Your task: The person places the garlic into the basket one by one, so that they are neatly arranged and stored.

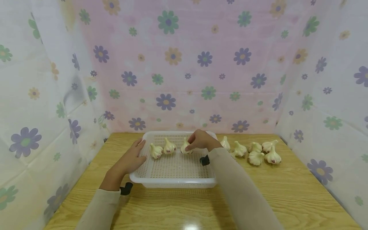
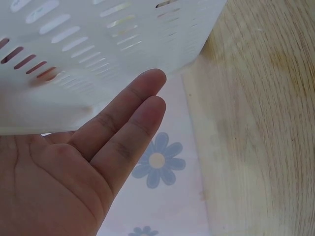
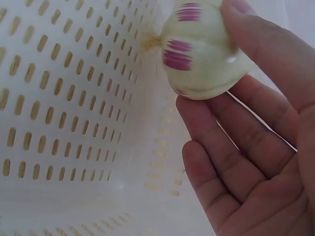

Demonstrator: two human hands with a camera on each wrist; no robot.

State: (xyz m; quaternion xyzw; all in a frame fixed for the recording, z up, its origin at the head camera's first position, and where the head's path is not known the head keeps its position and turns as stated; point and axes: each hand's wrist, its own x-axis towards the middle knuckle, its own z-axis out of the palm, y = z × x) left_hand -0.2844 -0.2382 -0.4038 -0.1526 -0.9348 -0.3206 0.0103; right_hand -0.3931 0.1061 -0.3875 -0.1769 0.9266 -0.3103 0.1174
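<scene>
A white perforated plastic basket (image 1: 179, 181) stands on the table. My left hand (image 1: 130, 159) holds its left wall, the thumb reaching inside over the rim. In the left wrist view two nearly straight fingers (image 2: 133, 147) lie along the outside. My right hand (image 1: 200, 140) pinches a garlic bulb (image 1: 184, 149) inside the basket, near its back wall. In the right wrist view this garlic bulb (image 3: 202, 54) is glossy cream with purple streaks, thumb on one side, fingertips on the other. Two more garlic bulbs, one (image 1: 170, 146) and another (image 1: 156, 151), sit left of it.
Right of the basket, several garlic bulbs (image 1: 256, 157) lie grouped on the wood-grain table (image 1: 184, 207); my right forearm partly covers one. Flower-patterned cloth (image 1: 184, 80) encloses the back and both sides. Black wrist devices sit beneath both wrists.
</scene>
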